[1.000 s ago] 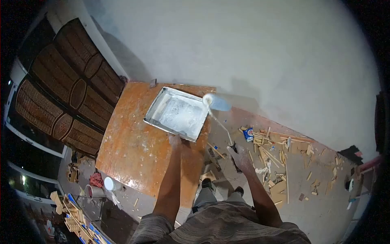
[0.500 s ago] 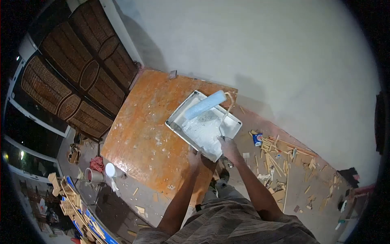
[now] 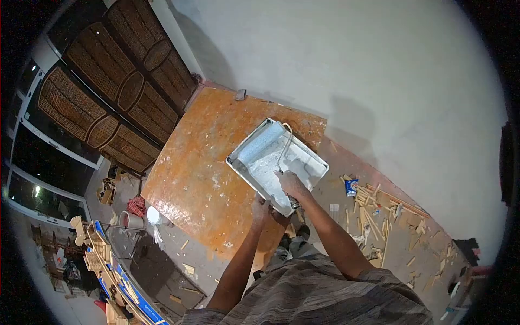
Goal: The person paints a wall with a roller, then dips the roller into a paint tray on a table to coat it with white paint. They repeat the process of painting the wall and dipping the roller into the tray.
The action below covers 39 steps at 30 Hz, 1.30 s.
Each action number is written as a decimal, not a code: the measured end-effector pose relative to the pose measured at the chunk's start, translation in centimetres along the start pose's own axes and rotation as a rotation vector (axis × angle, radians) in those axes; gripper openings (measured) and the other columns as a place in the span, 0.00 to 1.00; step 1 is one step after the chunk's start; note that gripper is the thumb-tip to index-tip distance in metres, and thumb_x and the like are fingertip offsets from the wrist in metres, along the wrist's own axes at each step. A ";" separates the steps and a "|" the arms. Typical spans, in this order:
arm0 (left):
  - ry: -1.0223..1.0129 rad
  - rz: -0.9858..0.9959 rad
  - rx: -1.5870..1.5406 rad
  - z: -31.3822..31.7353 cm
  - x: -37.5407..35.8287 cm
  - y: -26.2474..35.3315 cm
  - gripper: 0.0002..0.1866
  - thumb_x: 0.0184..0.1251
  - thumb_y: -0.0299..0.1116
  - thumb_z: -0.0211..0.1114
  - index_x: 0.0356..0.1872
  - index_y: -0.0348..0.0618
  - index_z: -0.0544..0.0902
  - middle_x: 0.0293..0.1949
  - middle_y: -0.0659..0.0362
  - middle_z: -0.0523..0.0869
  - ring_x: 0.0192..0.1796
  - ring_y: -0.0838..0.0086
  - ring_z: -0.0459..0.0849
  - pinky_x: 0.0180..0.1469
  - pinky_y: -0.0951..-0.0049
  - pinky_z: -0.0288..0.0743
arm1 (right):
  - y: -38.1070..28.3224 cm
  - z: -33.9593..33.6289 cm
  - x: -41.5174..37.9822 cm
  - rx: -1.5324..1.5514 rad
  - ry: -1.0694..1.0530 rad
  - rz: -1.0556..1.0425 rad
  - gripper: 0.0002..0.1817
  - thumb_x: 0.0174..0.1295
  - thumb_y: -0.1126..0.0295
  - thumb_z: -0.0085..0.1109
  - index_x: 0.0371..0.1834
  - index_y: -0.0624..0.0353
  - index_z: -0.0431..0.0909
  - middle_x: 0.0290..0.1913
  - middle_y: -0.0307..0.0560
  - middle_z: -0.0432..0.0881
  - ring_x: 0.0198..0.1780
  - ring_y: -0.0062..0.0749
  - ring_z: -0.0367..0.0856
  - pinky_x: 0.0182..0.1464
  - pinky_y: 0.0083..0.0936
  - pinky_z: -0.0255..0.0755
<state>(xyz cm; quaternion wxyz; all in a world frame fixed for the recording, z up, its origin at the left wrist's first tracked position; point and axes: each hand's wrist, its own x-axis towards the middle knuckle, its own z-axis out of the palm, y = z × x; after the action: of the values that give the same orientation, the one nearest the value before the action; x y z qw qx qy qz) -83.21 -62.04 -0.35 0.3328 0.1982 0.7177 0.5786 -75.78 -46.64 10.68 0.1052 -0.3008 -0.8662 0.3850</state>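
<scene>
A white paint tray [image 3: 311, 183] with white paint in it is over the orange, paint-spattered tabletop [image 3: 189, 151]. My left hand [image 3: 260, 207] grips the tray's near-left rim; its thumb shows on top and the other fingers are hidden below. My right hand [image 3: 291, 184] is wrapped round the handle of a paint roller, whose dark end shows under the palm. The light-blue roller sleeve [image 3: 261, 143] lies in the tray's far-left end, and its bent wire frame [image 3: 286, 146] runs back to my hand.
A pale wall [image 3: 390, 70] rises beyond the table, with woven dark panels [image 3: 130, 89] at left. Wood scraps [image 3: 374, 216] and a blue packet [image 3: 351, 187] litter the floor at right. A white bucket [image 3: 131, 220] and a white tub [image 3: 154, 215] stand at lower left.
The roller has gone down and left, from raised above the tray to lying in its far-left end. My right hand has moved left with it. My left hand keeps hold of the tray.
</scene>
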 end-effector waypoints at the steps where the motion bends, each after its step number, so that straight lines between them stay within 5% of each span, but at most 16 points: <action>1: -0.011 -0.011 0.001 0.0 0.0 -0.2 0.25 0.57 0.21 0.56 0.58 0.43 0.64 0.24 0.59 0.75 0.21 0.77 0.75 0.20 0.76 0.73 | 0.1 -0.5 0.2 0.032 -0.053 0.034 0.29 0.66 0.56 0.38 0.18 0.72 0.72 0.09 0.51 0.69 0.15 0.42 0.74 0.23 0.37 0.70; 4: -0.033 -0.029 -0.050 -0.1 -0.6 1.8 0.24 0.56 0.20 0.56 0.56 0.41 0.66 0.25 0.59 0.77 0.22 0.77 0.76 0.22 0.76 0.73 | 0.7 -0.6 0.7 0.046 -0.139 0.034 0.23 0.64 0.59 0.40 0.26 0.73 0.73 0.10 0.49 0.70 0.15 0.38 0.75 0.20 0.36 0.70; 8: -0.046 -0.115 -0.080 -0.2 -1.4 3.9 0.20 0.54 0.20 0.57 0.51 0.37 0.68 0.28 0.58 0.81 0.27 0.75 0.79 0.29 0.75 0.73 | 0.0 -1.2 1.6 -0.265 -0.325 -0.222 0.15 0.59 0.67 0.46 0.43 0.68 0.72 0.12 0.49 0.73 0.15 0.36 0.76 0.19 0.34 0.70; 11: -0.056 -0.133 -0.063 -0.3 -1.4 3.8 0.20 0.55 0.19 0.57 0.51 0.37 0.67 0.29 0.57 0.80 0.28 0.75 0.79 0.29 0.75 0.73 | -0.9 -2.4 3.0 -0.038 -0.510 0.107 0.20 0.53 0.71 0.48 0.52 0.60 0.69 0.15 0.51 0.76 0.17 0.39 0.77 0.20 0.35 0.71; 14: -0.044 -0.031 -0.064 -0.5 -0.5 0.2 0.21 0.56 0.20 0.56 0.53 0.37 0.66 0.29 0.57 0.79 0.28 0.76 0.78 0.27 0.76 0.73 | 1.5 -1.2 4.9 -0.462 -0.363 -0.295 0.16 0.51 0.73 0.48 0.44 0.63 0.74 0.17 0.52 0.77 0.20 0.40 0.79 0.22 0.36 0.72; 19: -0.089 -0.091 -0.103 -0.8 -1.4 2.9 0.22 0.56 0.21 0.56 0.54 0.38 0.65 0.31 0.56 0.78 0.29 0.75 0.78 0.24 0.75 0.73 | 9.4 4.1 6.5 -0.674 -0.032 -0.360 0.09 0.49 0.72 0.49 0.24 0.64 0.79 0.25 0.54 0.79 0.29 0.42 0.80 0.29 0.37 0.74; 21: -0.116 -0.148 0.062 -1.1 -1.0 2.5 0.23 0.57 0.21 0.56 0.55 0.38 0.64 0.33 0.55 0.78 0.30 0.73 0.79 0.25 0.74 0.74 | 5.4 2.0 5.1 -0.610 -0.065 -0.112 0.09 0.49 0.72 0.50 0.24 0.65 0.78 0.28 0.56 0.78 0.31 0.44 0.80 0.32 0.38 0.75; 28: -0.027 -0.177 -0.136 -0.9 -0.6 2.1 0.23 0.56 0.21 0.57 0.55 0.39 0.65 0.29 0.54 0.80 0.25 0.69 0.79 0.27 0.73 0.77 | 7.5 2.1 7.1 -0.602 -0.083 -0.263 0.09 0.49 0.72 0.49 0.23 0.68 0.77 0.31 0.62 0.78 0.33 0.47 0.81 0.35 0.39 0.75; 30: 0.007 -0.218 -0.203 -0.9 -1.2 3.9 0.24 0.55 0.22 0.58 0.55 0.40 0.65 0.29 0.53 0.80 0.26 0.67 0.80 0.27 0.70 0.76 | 7.6 1.3 7.4 -0.707 -0.199 -0.287 0.10 0.52 0.71 0.48 0.29 0.67 0.77 0.31 0.60 0.79 0.35 0.46 0.81 0.36 0.39 0.75; 33: 0.081 -0.103 0.147 -1.1 -0.2 1.3 0.26 0.54 0.22 0.59 0.56 0.38 0.64 0.30 0.51 0.79 0.28 0.64 0.80 0.30 0.65 0.74 | 6.3 -0.7 4.2 -0.486 -0.139 -0.120 0.14 0.55 0.70 0.46 0.39 0.69 0.73 0.31 0.61 0.79 0.36 0.49 0.80 0.36 0.40 0.74; 36: 0.180 -0.002 0.366 0.0 -2.6 8.5 0.27 0.53 0.22 0.58 0.57 0.37 0.63 0.30 0.48 0.78 0.31 0.63 0.80 0.34 0.64 0.72 | 6.1 -3.6 0.1 -0.327 -0.075 -0.056 0.19 0.57 0.69 0.44 0.49 0.73 0.65 0.31 0.65 0.78 0.34 0.55 0.79 0.36 0.42 0.73; 39: 0.203 0.074 0.430 0.4 -0.8 4.2 0.26 0.54 0.22 0.56 0.57 0.36 0.62 0.32 0.48 0.78 0.33 0.62 0.79 0.36 0.66 0.72 | 7.3 -4.2 -2.9 -0.348 -0.039 -0.063 0.20 0.57 0.70 0.44 0.49 0.76 0.63 0.30 0.66 0.78 0.33 0.55 0.79 0.36 0.43 0.72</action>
<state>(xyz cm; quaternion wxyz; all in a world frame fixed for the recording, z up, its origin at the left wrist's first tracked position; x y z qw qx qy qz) -82.81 -61.20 3.81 0.1876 0.2314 0.8465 0.4412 -68.54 -42.02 8.35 0.0471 -0.2795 -0.9306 0.2317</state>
